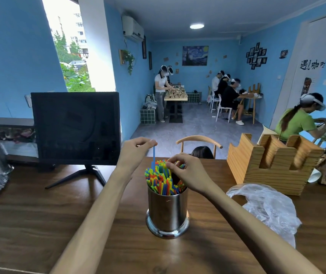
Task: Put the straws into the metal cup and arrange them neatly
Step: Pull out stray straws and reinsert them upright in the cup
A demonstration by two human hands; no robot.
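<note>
A shiny metal cup stands upright on the wooden table, in front of me at the middle. Several coloured straws stick up out of it in a bunch. My left hand is raised above the cup's left side and pinches the top of a single blue straw, which stands higher than the others. My right hand sits over the right part of the bunch, its fingertips curled onto the straw tops and hiding some of them.
A crumpled clear plastic bag lies right of the cup. Behind it stands a notched wooden holder. A dark monitor on a stand is at the back left. A chair back rises beyond the table's far edge.
</note>
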